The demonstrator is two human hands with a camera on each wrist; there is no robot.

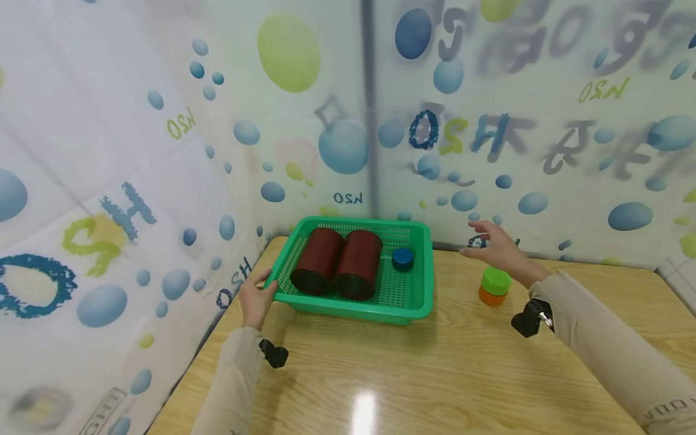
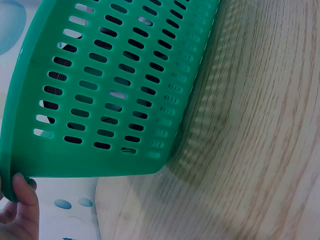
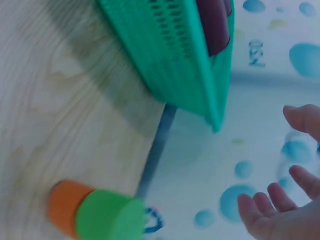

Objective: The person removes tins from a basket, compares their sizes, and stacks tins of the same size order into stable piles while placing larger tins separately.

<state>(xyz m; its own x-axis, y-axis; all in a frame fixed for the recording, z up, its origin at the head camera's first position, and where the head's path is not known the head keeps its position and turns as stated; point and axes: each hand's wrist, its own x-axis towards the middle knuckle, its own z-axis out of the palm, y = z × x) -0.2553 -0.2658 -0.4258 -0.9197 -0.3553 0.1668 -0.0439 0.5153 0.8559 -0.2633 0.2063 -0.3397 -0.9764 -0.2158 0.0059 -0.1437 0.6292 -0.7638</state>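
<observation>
A green plastic basket (image 1: 348, 309) stands on the wooden table. Inside it two dark red cylinders (image 1: 319, 254) lie side by side, with a small round blue piece (image 1: 403, 258) to their right. My left hand (image 1: 255, 301) pinches the basket's rim at its front left corner; the left wrist view shows the thumb (image 2: 25, 189) over the rim. Off to the basket's right, my right hand (image 1: 501, 251) hovers with its fingers spread and nothing held. Just below it sits a small round piece, green (image 1: 496, 280) on top and orange (image 1: 492, 296) underneath.
Sheeted walls with printed bubbles (image 1: 342, 146) rise behind the basket and along the left side. The wooden table (image 1: 413, 374) extends in front and to the right. Black wrist cameras (image 1: 273, 354) are strapped to both wrists.
</observation>
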